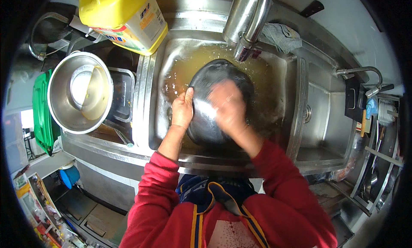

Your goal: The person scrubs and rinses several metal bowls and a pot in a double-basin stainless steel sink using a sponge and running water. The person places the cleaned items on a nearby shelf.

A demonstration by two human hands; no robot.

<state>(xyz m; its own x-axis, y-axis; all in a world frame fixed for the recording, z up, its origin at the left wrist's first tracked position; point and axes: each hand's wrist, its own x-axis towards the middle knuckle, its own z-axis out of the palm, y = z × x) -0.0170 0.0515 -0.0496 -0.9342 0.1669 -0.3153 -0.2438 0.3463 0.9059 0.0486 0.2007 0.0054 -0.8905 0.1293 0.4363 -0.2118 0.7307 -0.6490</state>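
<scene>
A dark, rounded metal vessel, probably a wok or bowl [206, 119], sits tilted in the water of a stainless steel sink [291, 119]. My left hand [182, 109] grips its left rim, thumb pointing up along the edge. Over the upper middle of its dark surface is my right hand [228, 106], blurred by motion. Whether those fingers hold a scrubber or cloth cannot be made out. The water [270, 77] around the vessel is murky yellow-brown, with some foam and bubbles.
Above the sink hangs a steel faucet [246, 48], close to the vessel's top. A yellow-capped detergent jug [128, 22] stands at the upper left. Left of the sink rests a steel basin [58, 96]. A grey cloth [281, 37] lies behind a second sink [334, 125].
</scene>
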